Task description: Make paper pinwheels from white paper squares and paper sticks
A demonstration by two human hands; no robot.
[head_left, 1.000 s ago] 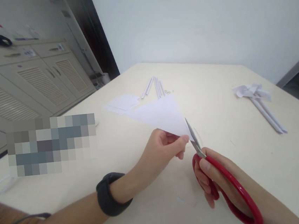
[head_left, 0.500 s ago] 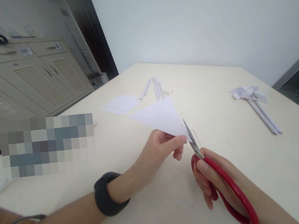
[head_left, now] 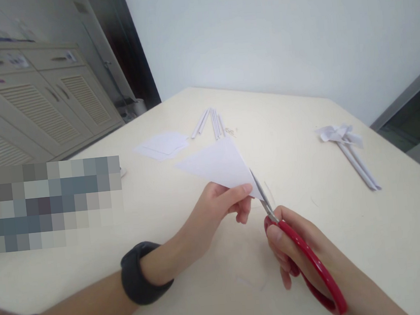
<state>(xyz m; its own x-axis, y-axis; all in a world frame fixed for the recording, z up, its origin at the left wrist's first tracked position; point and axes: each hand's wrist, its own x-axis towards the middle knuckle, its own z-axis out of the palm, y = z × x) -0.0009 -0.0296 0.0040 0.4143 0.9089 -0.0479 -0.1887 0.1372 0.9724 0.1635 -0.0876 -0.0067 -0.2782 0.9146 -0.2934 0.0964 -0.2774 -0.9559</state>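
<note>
My left hand (head_left: 225, 200) pinches the lower edge of a white paper sheet (head_left: 218, 164), thumb on top and fingers beneath, near its right corner. The sheet looks folded or cut to a triangle. In my right hand (head_left: 295, 238) is a pair of red-handled scissors (head_left: 310, 256), its fingers through the loops. The metal blades lie along the sheet's right edge, close by my left thumb. Thin paper slivers (head_left: 269, 191) show just right of the blades, and an offcut (head_left: 250, 283) lies on the table below my hands.
Flat white paper sheets (head_left: 164, 144) and several rolled paper sticks (head_left: 215, 123) lie farther back on the table (head_left: 283, 115), with tiny bits (head_left: 230, 131) beside them. Paper pinwheels (head_left: 341, 135) on sticks lie at right. A blurred-out patch (head_left: 51, 205) covers the left side.
The scissor blades have closed together along the sheet's right edge. The whole view has shifted slightly, so everything sits a little farther left.
</note>
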